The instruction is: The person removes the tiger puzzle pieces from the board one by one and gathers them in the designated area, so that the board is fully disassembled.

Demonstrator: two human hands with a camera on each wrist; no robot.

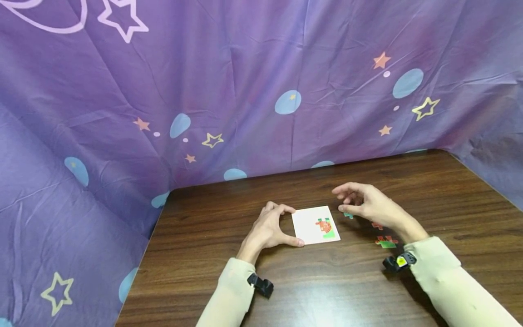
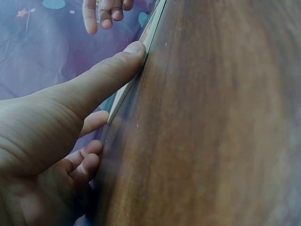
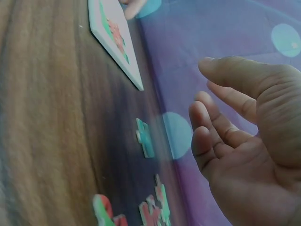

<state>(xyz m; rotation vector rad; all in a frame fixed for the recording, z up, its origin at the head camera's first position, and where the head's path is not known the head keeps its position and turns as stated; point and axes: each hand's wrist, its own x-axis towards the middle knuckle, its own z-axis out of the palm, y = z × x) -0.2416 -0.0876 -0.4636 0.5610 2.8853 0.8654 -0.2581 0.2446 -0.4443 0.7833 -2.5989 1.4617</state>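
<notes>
A square white puzzle board (image 1: 303, 227) lies on the table, with a few joined red and green pieces (image 1: 325, 227) at its right side. My left hand (image 1: 265, 229) holds the board by its left edge, thumb at the near corner and index finger at the far one. To the right of the board my right hand (image 1: 372, 206) hovers with loosely bent fingers and nothing between them. Below its thumb lies a teal puzzle piece (image 3: 145, 139). Other loose pieces, red (image 1: 377, 225) and red-green (image 1: 386, 243), lie near the right wrist, partly hidden by it.
The brown wooden table (image 1: 204, 254) meets a purple curtain (image 1: 245, 91) with stars and blue ovals at its back and left. Black wrist straps (image 1: 261, 285) sit over both light sleeves. Light glares off the table's near middle.
</notes>
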